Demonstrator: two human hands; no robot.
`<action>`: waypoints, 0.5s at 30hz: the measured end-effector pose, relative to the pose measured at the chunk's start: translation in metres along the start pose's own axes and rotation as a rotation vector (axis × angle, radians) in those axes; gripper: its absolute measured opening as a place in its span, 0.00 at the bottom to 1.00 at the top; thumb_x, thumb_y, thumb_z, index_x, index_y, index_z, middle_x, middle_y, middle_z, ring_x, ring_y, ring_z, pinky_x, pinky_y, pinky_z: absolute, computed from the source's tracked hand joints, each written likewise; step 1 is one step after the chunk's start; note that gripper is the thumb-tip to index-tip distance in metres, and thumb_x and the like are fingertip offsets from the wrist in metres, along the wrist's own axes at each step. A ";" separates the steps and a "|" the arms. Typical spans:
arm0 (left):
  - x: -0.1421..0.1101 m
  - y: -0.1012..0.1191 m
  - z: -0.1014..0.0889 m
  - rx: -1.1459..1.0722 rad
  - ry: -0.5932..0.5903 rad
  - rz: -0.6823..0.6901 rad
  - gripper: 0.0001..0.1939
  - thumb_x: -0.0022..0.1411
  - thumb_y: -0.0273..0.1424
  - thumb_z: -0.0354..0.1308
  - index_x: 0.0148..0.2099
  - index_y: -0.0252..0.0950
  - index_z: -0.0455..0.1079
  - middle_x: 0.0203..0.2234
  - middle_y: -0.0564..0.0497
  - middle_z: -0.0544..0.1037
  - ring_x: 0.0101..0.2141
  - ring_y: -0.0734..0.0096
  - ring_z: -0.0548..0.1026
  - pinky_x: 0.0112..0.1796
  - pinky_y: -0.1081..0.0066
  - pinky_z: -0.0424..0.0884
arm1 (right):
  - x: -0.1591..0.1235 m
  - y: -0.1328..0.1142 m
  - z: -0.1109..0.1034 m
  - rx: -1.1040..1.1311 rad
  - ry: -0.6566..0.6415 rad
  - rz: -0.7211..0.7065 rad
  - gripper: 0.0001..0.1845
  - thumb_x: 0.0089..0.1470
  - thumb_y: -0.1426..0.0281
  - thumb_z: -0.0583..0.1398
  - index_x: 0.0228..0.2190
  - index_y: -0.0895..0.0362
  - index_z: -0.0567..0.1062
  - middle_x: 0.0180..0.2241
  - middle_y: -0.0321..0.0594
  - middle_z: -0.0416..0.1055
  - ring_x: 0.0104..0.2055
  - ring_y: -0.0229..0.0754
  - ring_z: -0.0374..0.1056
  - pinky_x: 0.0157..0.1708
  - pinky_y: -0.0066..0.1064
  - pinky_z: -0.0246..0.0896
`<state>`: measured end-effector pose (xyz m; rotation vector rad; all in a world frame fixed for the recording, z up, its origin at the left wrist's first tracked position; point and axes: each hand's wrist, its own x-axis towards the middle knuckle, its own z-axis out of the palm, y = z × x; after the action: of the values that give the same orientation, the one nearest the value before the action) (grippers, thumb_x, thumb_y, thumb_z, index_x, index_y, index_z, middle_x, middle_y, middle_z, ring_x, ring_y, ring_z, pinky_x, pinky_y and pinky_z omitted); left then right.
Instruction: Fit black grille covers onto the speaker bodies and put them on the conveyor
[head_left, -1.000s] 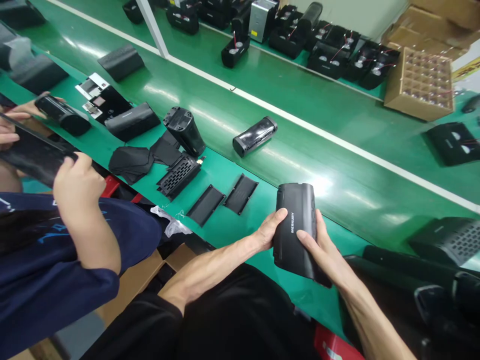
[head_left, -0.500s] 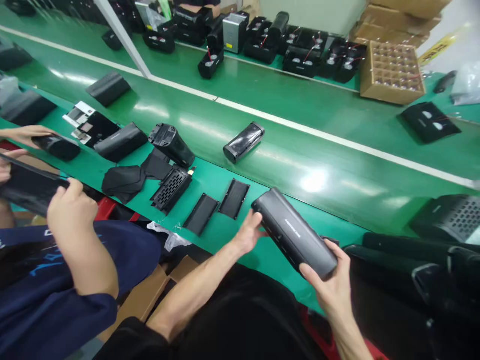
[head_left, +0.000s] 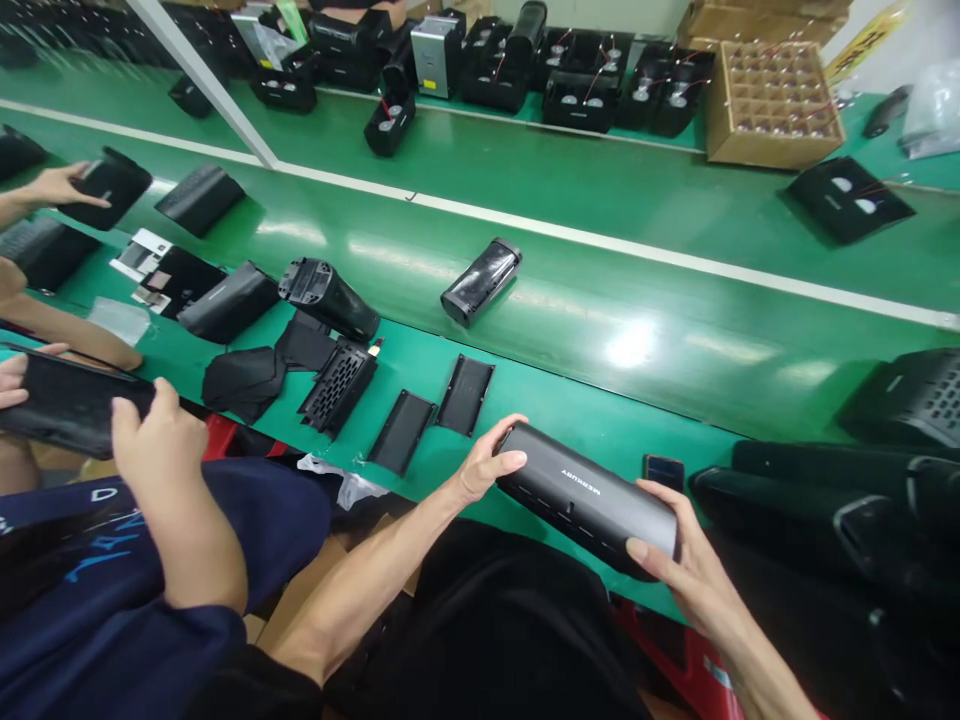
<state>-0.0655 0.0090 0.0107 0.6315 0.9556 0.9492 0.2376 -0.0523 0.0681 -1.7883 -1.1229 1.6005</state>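
Note:
A long black speaker housing [head_left: 589,495] with white lettering along its face is held between my hands, above the green bench. My left hand [head_left: 486,465] grips its left end, thumb over the top edge. At the opposite end my right hand [head_left: 682,545] is closed around it, thumb on the near side and fingers behind. Left of my hands, two flat black panels [head_left: 466,394] lie on the bench. Close by are a perforated grille piece [head_left: 341,385] and a pile of black sheets [head_left: 244,382].
A phone [head_left: 665,471] lies beyond my right hand. Dark speaker housings [head_left: 795,470] are stacked at the right. Another housing [head_left: 481,281] rests on the green belt. To the left, a co-worker's hand [head_left: 161,440] holds a black panel. A divided carton [head_left: 776,105] stands across the belt.
The housing has turned closer to level, its left end lowered. My left hand has closed onto that end. At far left, another person's hand has moved a housing up onto the belt.

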 end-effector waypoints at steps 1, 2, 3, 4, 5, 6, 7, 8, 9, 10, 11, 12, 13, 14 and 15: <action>-0.001 -0.002 0.001 -0.037 0.022 0.003 0.38 0.49 0.44 0.72 0.61 0.38 0.71 0.43 0.48 0.79 0.43 0.56 0.76 0.46 0.64 0.71 | 0.003 -0.001 -0.001 0.008 0.014 -0.025 0.48 0.50 0.46 0.69 0.66 0.46 0.62 0.61 0.51 0.68 0.58 0.63 0.69 0.53 0.51 0.69; -0.002 -0.005 0.003 -0.084 0.051 0.005 0.38 0.50 0.44 0.72 0.61 0.38 0.71 0.43 0.48 0.79 0.43 0.57 0.77 0.46 0.65 0.71 | 0.004 0.000 0.001 0.035 0.046 -0.075 0.52 0.51 0.44 0.67 0.69 0.45 0.57 0.66 0.53 0.63 0.63 0.65 0.66 0.56 0.54 0.67; -0.003 -0.009 0.006 -0.139 0.087 0.005 0.37 0.51 0.44 0.71 0.62 0.39 0.70 0.42 0.49 0.80 0.43 0.57 0.77 0.46 0.65 0.72 | 0.005 0.001 0.007 0.065 0.094 -0.136 0.56 0.52 0.41 0.65 0.72 0.43 0.49 0.71 0.54 0.57 0.67 0.67 0.62 0.58 0.57 0.65; -0.004 -0.014 0.011 -0.204 0.127 -0.001 0.36 0.52 0.44 0.69 0.62 0.39 0.69 0.41 0.49 0.80 0.44 0.55 0.78 0.46 0.64 0.72 | 0.006 0.004 0.017 0.090 0.140 -0.190 0.60 0.53 0.39 0.62 0.74 0.41 0.39 0.73 0.53 0.51 0.70 0.67 0.58 0.60 0.60 0.63; -0.005 -0.020 0.016 -0.275 0.160 -0.018 0.35 0.54 0.45 0.67 0.62 0.40 0.69 0.41 0.49 0.81 0.45 0.54 0.78 0.47 0.63 0.73 | 0.006 0.006 0.030 0.102 0.173 -0.228 0.63 0.53 0.37 0.60 0.74 0.40 0.31 0.74 0.53 0.50 0.71 0.67 0.56 0.61 0.62 0.62; -0.006 -0.027 0.023 -0.346 0.171 -0.051 0.34 0.56 0.47 0.65 0.62 0.40 0.69 0.42 0.48 0.82 0.47 0.51 0.78 0.48 0.61 0.73 | 0.007 0.008 0.044 0.097 0.186 -0.242 0.65 0.53 0.36 0.59 0.74 0.41 0.27 0.74 0.54 0.51 0.71 0.68 0.58 0.61 0.63 0.62; -0.007 -0.034 0.029 -0.407 0.156 -0.096 0.33 0.57 0.49 0.63 0.61 0.41 0.70 0.43 0.48 0.82 0.49 0.48 0.78 0.49 0.58 0.73 | 0.009 0.009 0.057 0.069 0.193 -0.234 0.66 0.52 0.37 0.60 0.74 0.43 0.28 0.72 0.55 0.56 0.69 0.68 0.61 0.61 0.64 0.61; -0.007 -0.040 0.033 -0.447 0.113 -0.155 0.32 0.58 0.51 0.62 0.61 0.41 0.71 0.46 0.46 0.82 0.51 0.45 0.78 0.50 0.56 0.74 | 0.011 0.008 0.068 0.035 0.196 -0.220 0.67 0.51 0.38 0.62 0.75 0.47 0.33 0.68 0.56 0.62 0.65 0.69 0.65 0.61 0.64 0.61; -0.007 -0.043 0.036 -0.451 0.046 -0.226 0.33 0.58 0.53 0.62 0.60 0.42 0.72 0.49 0.45 0.82 0.53 0.43 0.77 0.50 0.54 0.74 | 0.015 0.006 0.075 0.004 0.214 -0.213 0.65 0.51 0.40 0.64 0.75 0.51 0.39 0.64 0.57 0.67 0.62 0.69 0.68 0.61 0.64 0.61; -0.007 -0.045 0.036 -0.408 -0.019 -0.292 0.34 0.58 0.54 0.63 0.60 0.42 0.72 0.53 0.43 0.80 0.54 0.42 0.76 0.50 0.52 0.74 | 0.018 0.001 0.077 -0.031 0.245 -0.221 0.64 0.50 0.41 0.65 0.75 0.56 0.45 0.61 0.58 0.71 0.59 0.69 0.70 0.61 0.63 0.61; -0.007 -0.042 0.033 -0.331 -0.058 -0.336 0.35 0.57 0.53 0.65 0.61 0.42 0.72 0.57 0.41 0.77 0.56 0.42 0.75 0.50 0.52 0.74 | 0.022 -0.006 0.073 -0.077 0.272 -0.239 0.63 0.49 0.43 0.66 0.73 0.58 0.49 0.58 0.57 0.73 0.57 0.68 0.72 0.60 0.62 0.62; -0.006 -0.037 0.028 -0.244 -0.065 -0.349 0.37 0.56 0.53 0.67 0.63 0.43 0.71 0.61 0.40 0.74 0.57 0.43 0.74 0.50 0.52 0.75 | 0.024 -0.013 0.066 -0.144 0.285 -0.263 0.62 0.48 0.45 0.68 0.73 0.60 0.50 0.56 0.56 0.74 0.56 0.67 0.72 0.59 0.61 0.64; -0.006 -0.029 0.021 -0.164 -0.054 -0.330 0.39 0.55 0.53 0.69 0.65 0.44 0.68 0.65 0.39 0.69 0.58 0.44 0.73 0.49 0.53 0.75 | 0.025 -0.021 0.057 -0.235 0.277 -0.291 0.63 0.47 0.48 0.69 0.73 0.59 0.51 0.55 0.55 0.74 0.55 0.66 0.72 0.57 0.59 0.65; -0.005 -0.019 0.015 -0.103 -0.034 -0.278 0.42 0.54 0.53 0.70 0.67 0.46 0.66 0.68 0.39 0.64 0.59 0.45 0.71 0.49 0.53 0.75 | 0.024 -0.028 0.047 -0.353 0.246 -0.323 0.62 0.45 0.52 0.71 0.73 0.58 0.52 0.55 0.55 0.73 0.54 0.65 0.72 0.55 0.58 0.67; -0.006 -0.008 0.009 -0.056 -0.038 -0.213 0.46 0.53 0.54 0.71 0.69 0.47 0.64 0.70 0.39 0.60 0.60 0.45 0.70 0.50 0.53 0.75 | 0.022 -0.034 0.039 -0.492 0.204 -0.361 0.61 0.44 0.56 0.71 0.73 0.56 0.54 0.54 0.54 0.73 0.53 0.65 0.72 0.53 0.57 0.67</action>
<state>-0.0560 -0.0003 0.0109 0.4877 0.9391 0.7693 0.1905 -0.0221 0.0752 -1.8435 -1.7257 0.9627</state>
